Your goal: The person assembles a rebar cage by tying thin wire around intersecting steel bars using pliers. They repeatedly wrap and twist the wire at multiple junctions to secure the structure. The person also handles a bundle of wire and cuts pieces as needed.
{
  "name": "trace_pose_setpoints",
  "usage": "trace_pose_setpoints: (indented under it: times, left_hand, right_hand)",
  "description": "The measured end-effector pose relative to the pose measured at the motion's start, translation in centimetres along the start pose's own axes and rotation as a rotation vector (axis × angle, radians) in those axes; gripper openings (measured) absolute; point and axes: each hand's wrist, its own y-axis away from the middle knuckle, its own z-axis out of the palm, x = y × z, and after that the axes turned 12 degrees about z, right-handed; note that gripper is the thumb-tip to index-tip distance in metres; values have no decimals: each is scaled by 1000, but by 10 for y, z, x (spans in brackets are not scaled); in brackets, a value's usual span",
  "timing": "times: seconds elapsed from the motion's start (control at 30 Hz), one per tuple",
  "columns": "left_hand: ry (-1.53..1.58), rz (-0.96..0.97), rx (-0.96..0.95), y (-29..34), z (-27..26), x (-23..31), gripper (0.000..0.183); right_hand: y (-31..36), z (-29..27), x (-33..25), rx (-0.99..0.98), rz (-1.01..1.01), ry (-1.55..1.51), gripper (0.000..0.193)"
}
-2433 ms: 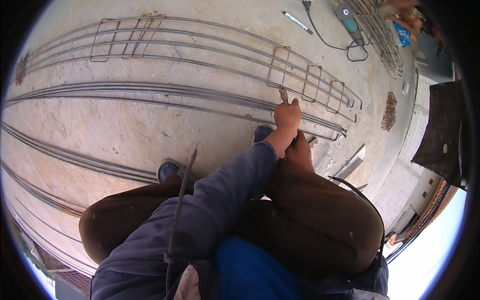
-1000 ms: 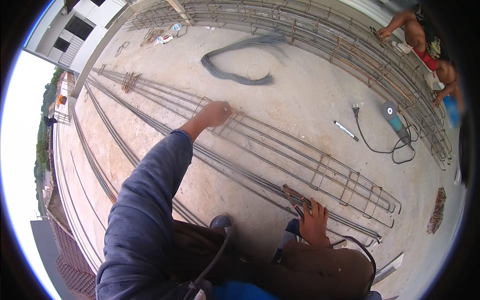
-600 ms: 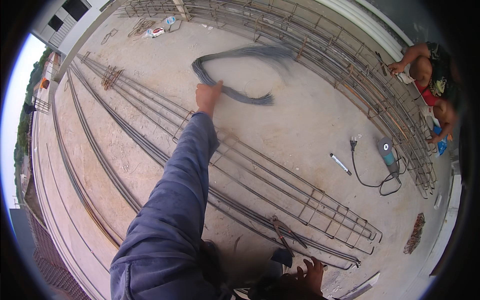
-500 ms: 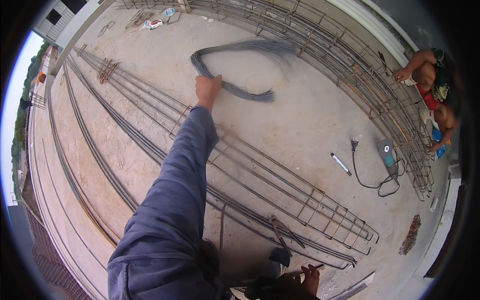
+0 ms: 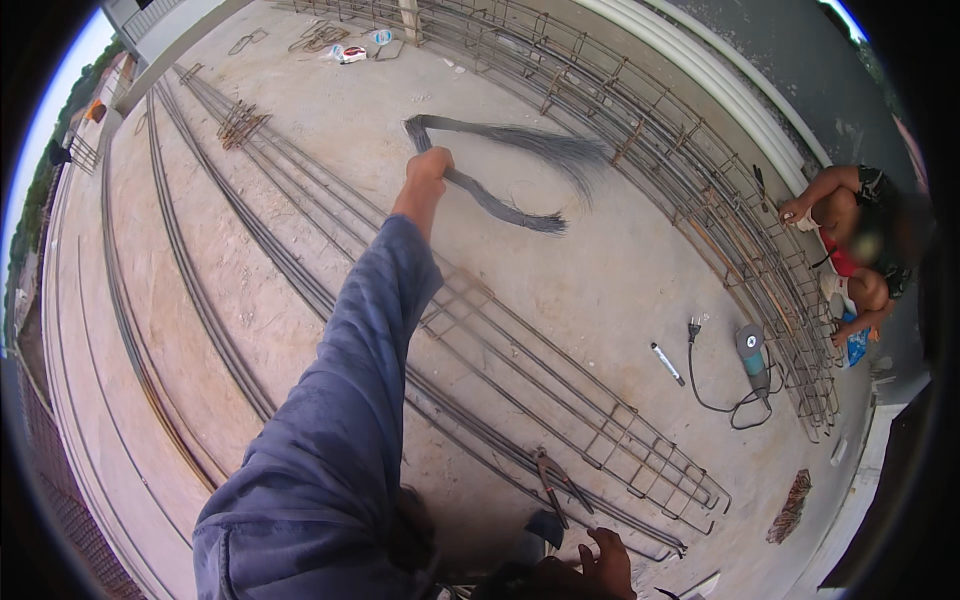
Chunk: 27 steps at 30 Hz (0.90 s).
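Note:
My left hand [image 5: 428, 167], at the end of an outstretched blue sleeve, is closed round one arm of a bent bundle of thin grey tie wire [image 5: 500, 208]. The other arm of the bundle fans out to the right above the concrete floor. Low in the picture my right hand [image 5: 606, 566] has its fingers apart and slightly curled, with nothing seen in it. End-cutting pincers [image 5: 545, 478] with spread handles lie on the rebar just beyond that hand. A long narrow rebar cage [image 5: 600, 440] runs diagonally below my left arm.
Long rebars [image 5: 205, 330] lie at the left. More rebar cages [image 5: 690, 200] line the far wall, where a person [image 5: 850, 225] crouches at the right. A corded angle grinder [image 5: 752, 360], a marker [image 5: 667, 364] and a bundle of rusty wire ties [image 5: 790, 507] lie on the floor.
The view has shifted, so the scene sits lower at the right. My left hand still grips the wire bundle, whose bend looks sharper. My right hand's fingers look more spread.

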Motion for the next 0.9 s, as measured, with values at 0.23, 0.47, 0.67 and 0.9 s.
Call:
trace_pose_setpoints:
  times: [0.23, 0.47, 0.67, 0.9]
  left_hand:
    - [341, 262, -67, 100, 52, 69, 41]
    - [509, 713, -305, 269, 72, 210, 32]
    - [618, 1049, -299, 396, -11, 312, 32]
    - [424, 943, -682, 490, -128, 375, 52]
  right_hand:
    - [-50, -68, -9, -14, -101, -35, 32]
    - [-48, -246, -206, 546, -759, 30, 17]
    - [98, -301, -354, 699, -1335, 246, 30]
    - [128, -281, -380, 466, -1720, -271, 13]
